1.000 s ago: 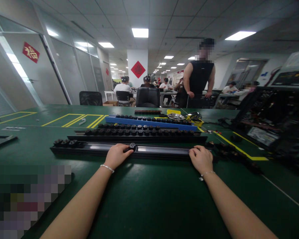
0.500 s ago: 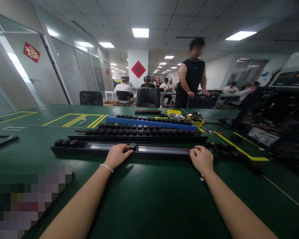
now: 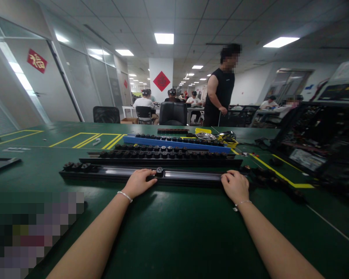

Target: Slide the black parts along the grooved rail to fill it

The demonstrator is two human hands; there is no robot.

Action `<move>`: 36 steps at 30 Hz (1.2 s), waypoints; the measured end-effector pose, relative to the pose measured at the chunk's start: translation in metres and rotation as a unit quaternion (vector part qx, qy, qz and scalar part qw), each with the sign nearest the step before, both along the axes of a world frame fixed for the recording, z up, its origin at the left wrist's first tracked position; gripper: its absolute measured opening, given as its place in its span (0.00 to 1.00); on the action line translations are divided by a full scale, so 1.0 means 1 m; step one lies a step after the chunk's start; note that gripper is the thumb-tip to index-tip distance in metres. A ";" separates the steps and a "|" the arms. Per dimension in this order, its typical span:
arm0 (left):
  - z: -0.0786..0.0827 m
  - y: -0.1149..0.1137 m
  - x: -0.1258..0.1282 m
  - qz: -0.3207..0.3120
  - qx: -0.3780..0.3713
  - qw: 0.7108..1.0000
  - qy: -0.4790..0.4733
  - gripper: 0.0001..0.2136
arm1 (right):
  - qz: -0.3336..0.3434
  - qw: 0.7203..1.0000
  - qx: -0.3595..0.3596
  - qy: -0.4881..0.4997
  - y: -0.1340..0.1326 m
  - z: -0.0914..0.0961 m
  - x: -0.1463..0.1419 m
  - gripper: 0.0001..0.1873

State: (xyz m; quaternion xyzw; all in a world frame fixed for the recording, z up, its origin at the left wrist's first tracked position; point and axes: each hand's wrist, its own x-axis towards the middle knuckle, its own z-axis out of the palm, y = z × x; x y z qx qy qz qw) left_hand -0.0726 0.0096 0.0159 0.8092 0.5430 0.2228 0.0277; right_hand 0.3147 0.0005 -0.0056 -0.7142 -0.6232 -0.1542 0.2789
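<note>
A long black rail [image 3: 197,176] with a shiny inner channel lies crosswise in front of me. A small black round knob-like piece [image 3: 159,171] sits in its channel near the middle. The fingertips of my left hand [image 3: 139,180] meet this piece from its left side, thumb and fingers apart. At the rail's right end my right hand [image 3: 236,185] is closed over the edge, its fingertips bent down onto the channel. Several similar black pieces [image 3: 77,166] stand at the rail's left end.
Behind lie another black rail [image 3: 163,161] and a blue rail [image 3: 130,140] with rows of round pieces. A metal dish [image 3: 206,136] and yellow tray [image 3: 203,130] are farther back. Loose dark parts [image 3: 275,180] lie right, near an open-sided machine [image 3: 308,135]. A person [image 3: 221,85] stands beyond the table.
The round piece has slid a little to the right along the channel, with my left fingers following behind it. My right hand has stayed put. The standing person has turned and shifted slightly.
</note>
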 end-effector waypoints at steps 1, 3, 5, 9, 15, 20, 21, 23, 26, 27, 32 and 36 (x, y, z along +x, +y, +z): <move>0.000 0.000 0.000 0.002 -0.001 1.000 0.002 0.19 | 0.001 1.000 0.002 0.000 0.000 0.000 0.000 0.17; 0.001 -0.001 0.000 0.005 -0.004 1.000 0.003 0.18 | 0.003 1.000 0.005 0.000 0.001 0.000 0.000 0.17; 0.001 -0.002 0.001 0.004 -0.007 1.000 0.004 0.17 | 0.001 1.000 0.005 0.000 0.001 -0.001 0.001 0.16; 0.001 -0.002 0.002 -0.006 -0.006 1.000 0.011 0.17 | -0.002 1.000 0.006 -0.004 0.000 -0.001 0.000 0.16; 0.000 -0.002 0.004 -0.016 -0.005 1.000 0.019 0.19 | -0.005 1.000 0.003 -0.007 0.000 0.000 -0.002 0.16; 0.001 -0.004 0.005 -0.016 -0.009 1.000 0.012 0.19 | -0.002 1.000 0.015 -0.005 0.000 0.000 -0.004 0.16; 0.001 -0.004 0.005 -0.016 -0.009 1.000 0.012 0.19 | 0.006 1.000 0.017 -0.004 0.000 0.000 -0.005 0.16; 0.002 -0.004 0.005 -0.017 -0.010 1.000 0.013 0.19 | 0.037 0.999 0.017 -0.004 0.000 0.001 -0.010 0.16; 0.002 -0.004 0.005 -0.021 -0.009 1.000 0.014 0.19 | 0.106 0.994 0.006 -0.006 -0.002 0.004 -0.024 0.16; 0.002 -0.004 0.005 -0.020 -0.009 1.000 0.015 0.19 | 0.131 0.991 -0.005 -0.007 -0.003 0.006 -0.030 0.16; 0.001 -0.004 0.006 -0.016 -0.009 1.000 0.016 0.19 | 0.229 0.970 -0.072 -0.023 -0.011 0.012 -0.076 0.17; 0.001 -0.004 0.007 -0.019 0.000 1.000 0.018 0.18 | 0.279 0.953 -0.112 -0.031 -0.015 0.017 -0.125 0.21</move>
